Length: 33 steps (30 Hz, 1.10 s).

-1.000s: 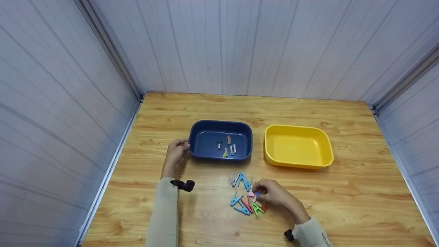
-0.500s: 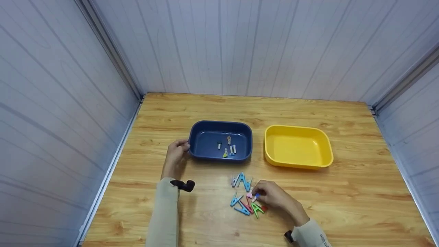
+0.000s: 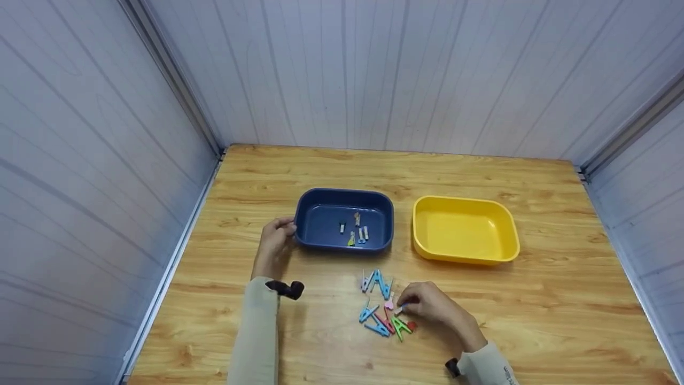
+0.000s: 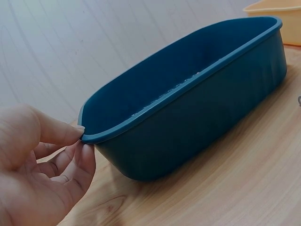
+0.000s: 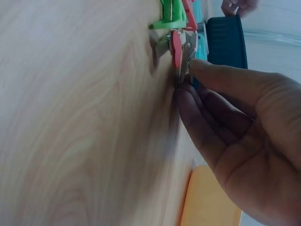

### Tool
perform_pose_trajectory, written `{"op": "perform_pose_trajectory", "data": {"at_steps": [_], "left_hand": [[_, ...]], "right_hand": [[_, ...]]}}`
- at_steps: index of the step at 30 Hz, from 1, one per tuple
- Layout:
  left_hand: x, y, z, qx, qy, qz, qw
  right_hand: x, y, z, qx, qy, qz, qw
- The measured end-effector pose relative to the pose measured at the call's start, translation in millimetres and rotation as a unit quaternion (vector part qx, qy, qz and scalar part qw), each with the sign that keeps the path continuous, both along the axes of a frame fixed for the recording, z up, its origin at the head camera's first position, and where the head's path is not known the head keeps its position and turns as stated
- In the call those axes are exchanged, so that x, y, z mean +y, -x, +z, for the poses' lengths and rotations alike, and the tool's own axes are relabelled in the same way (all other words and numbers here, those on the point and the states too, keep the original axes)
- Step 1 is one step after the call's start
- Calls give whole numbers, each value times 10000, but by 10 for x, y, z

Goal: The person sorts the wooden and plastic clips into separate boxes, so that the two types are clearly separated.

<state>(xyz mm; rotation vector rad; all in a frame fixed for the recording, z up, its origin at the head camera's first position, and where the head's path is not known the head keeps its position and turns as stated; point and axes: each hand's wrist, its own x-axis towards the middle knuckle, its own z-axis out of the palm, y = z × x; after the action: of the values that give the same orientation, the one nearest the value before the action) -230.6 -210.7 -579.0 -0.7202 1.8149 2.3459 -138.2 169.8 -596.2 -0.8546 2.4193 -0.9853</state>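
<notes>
At the left end of the dark blue basin (image 3: 344,247), my left hand (image 3: 273,239) pinches the rim between thumb and fingers, as the left wrist view shows closely. Small wooden pegs, several of them, lie on the basin's floor, among them a yellow-tipped peg (image 3: 351,239). My right hand (image 3: 435,306) is low over the tabletop and pinches a small wooden clothespin (image 5: 188,52) with a blue ornament, mostly covered by the fingers. Beside it are a pink heart peg (image 3: 389,305), a red-topped peg (image 5: 176,49) and a green plastic clothespin (image 3: 401,327).
Right of the basin stands a yellow basin (image 3: 465,230). Blue plastic clothespins (image 3: 377,278) and a red clothespin (image 3: 386,322) are scattered on the wooden table (image 3: 320,337). Pale panel walls (image 3: 368,75) border the table at the back and sides.
My right hand has shifted slightly right, drawing the small blue-topped clothespin a little away from the pink heart peg. The left hand and both basins keep their places.
</notes>
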Motion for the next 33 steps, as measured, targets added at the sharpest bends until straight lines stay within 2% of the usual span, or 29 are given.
{"op": "perform_pose_trajectory", "data": {"at_steps": [7,12,18,19,20,24,30,33], "left_hand": [[-8,-11,3,-11,6,-1,10000],[4,-9,-19,38,-131,45,9999],[-48,31,-184,365,-424,58,9984],[-65,42,-222,390,-447,59,9982],[-55,43,-211,334,-341,89,9988],[-94,69,-292,373,-449,83,9983],[-67,69,-272,277,-400,134,9987],[-59,52,-226,172,-256,91,9995]], "right_hand": [[16,7,26,-401,547,-406,9969],[25,24,56,-588,717,-756,9928],[37,54,102,-949,1038,-1035,9846],[35,57,113,-1030,1082,-1080,9829],[33,61,121,-1106,1123,-1129,9810],[22,75,157,-1222,1252,-1258,9765],[1,103,201,-1185,1404,-1357,9736],[-12,118,219,-1222,1420,-1447,9716]]}}
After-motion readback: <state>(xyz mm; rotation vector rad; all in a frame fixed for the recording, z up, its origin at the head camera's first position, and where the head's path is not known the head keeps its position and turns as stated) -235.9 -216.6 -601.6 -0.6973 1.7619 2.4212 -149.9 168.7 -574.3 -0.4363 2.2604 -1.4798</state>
